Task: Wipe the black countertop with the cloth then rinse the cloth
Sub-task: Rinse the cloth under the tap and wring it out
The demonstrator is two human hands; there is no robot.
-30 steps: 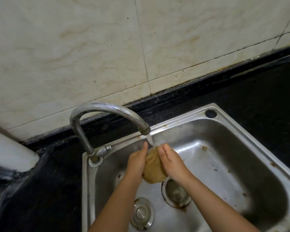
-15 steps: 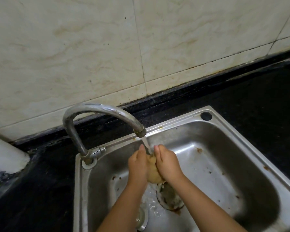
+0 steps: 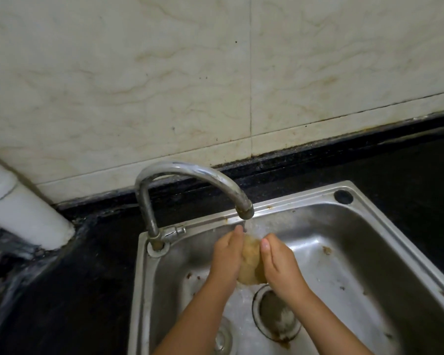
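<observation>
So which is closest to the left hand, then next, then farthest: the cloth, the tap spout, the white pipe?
From the left hand:
1. Cloth, held between both hands.
2. Tap spout, just above.
3. White pipe, far left by the wall.

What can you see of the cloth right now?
The cloth is a tan, wet-looking wad, bunched up with no edge or pattern readable. It is held above the sink basin, just under the tap spout, where water runs onto its top. The left hand and right hand press it between them from either side, covering much of it. It hangs over the drain.
</observation>
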